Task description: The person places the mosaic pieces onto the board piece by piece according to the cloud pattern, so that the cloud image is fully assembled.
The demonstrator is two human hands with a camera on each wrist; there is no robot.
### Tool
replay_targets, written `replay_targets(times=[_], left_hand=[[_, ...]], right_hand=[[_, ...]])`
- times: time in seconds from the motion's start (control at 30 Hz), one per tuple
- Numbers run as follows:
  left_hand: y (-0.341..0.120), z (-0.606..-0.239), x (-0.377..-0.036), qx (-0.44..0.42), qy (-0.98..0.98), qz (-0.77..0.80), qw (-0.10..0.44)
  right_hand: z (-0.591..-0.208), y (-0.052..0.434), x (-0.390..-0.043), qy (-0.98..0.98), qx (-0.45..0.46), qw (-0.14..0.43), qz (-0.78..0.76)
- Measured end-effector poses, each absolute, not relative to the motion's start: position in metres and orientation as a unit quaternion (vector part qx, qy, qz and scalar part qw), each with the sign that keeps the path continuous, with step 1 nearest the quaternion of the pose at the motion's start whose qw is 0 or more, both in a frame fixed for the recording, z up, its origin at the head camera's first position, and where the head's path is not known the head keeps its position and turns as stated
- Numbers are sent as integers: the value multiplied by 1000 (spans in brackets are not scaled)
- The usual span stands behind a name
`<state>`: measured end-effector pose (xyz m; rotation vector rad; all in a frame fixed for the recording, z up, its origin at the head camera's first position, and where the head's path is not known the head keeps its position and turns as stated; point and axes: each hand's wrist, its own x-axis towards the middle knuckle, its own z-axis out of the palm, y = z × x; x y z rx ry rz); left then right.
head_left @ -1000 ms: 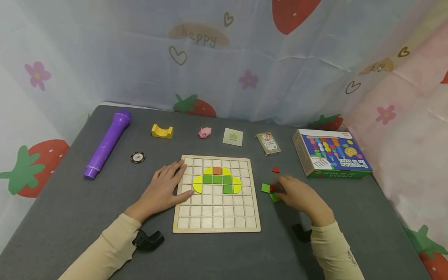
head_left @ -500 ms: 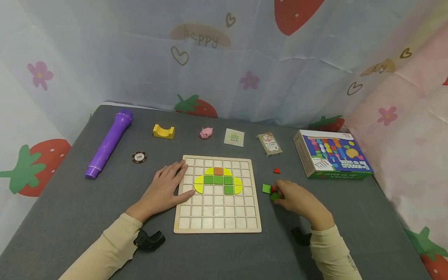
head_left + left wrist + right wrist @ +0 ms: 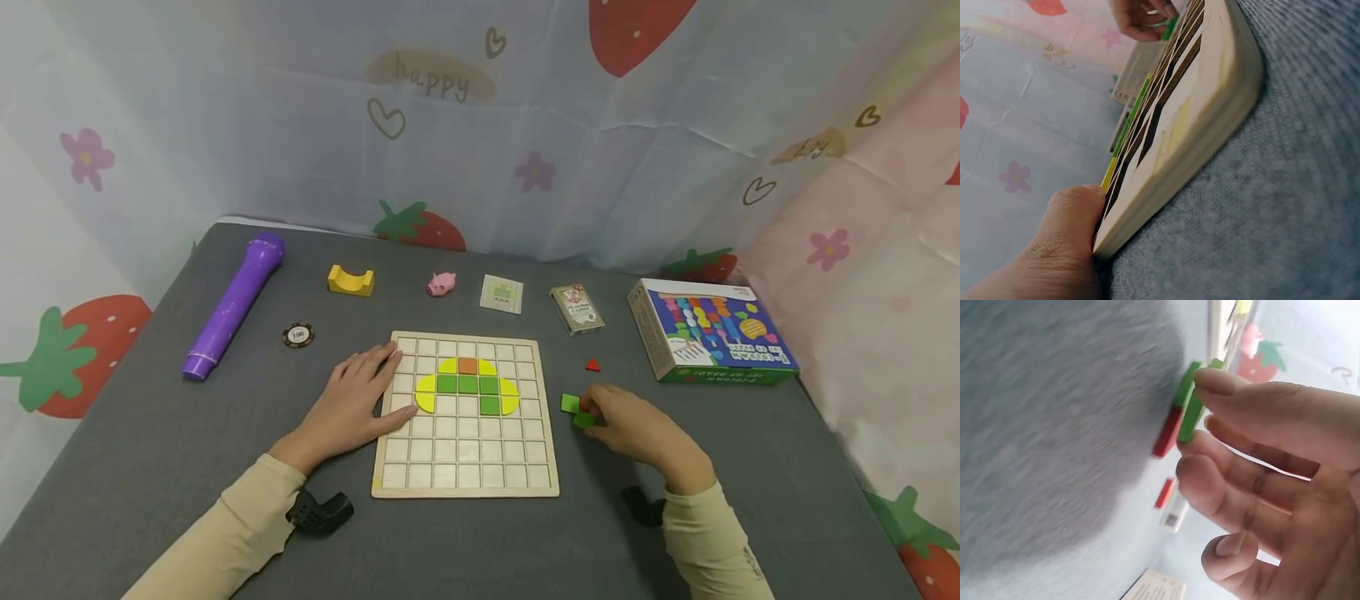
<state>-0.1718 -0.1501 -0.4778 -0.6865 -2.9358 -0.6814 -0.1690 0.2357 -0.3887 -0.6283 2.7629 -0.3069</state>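
The right hand (image 3: 641, 429) pinches a green tile (image 3: 1196, 406) right of the board (image 3: 468, 452), beside a red tile (image 3: 1167, 432); the left hand (image 3: 347, 408), thumb spread wide, rests on the board's left edge.

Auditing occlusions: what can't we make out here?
Head view: nearer red piece and held green tile, partly covered by the right hand.
Head view: fine detail on the pattern card, too small.
Left wrist view: left hand, cut off by the bottom edge.
Right wrist view: board, cut off at the top.
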Motion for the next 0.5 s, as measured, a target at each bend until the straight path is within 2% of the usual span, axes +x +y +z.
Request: replay_targets(times=[0.4,0.5], left_hand=[[-151,-477,-172,-222,-949,-224,28],[-150,-477,-171,-223,-948,-226,26]], right_hand=[[-380,182,-176,943,-312,80,-85],[-380,165,-178,936,-333,78,-80]])
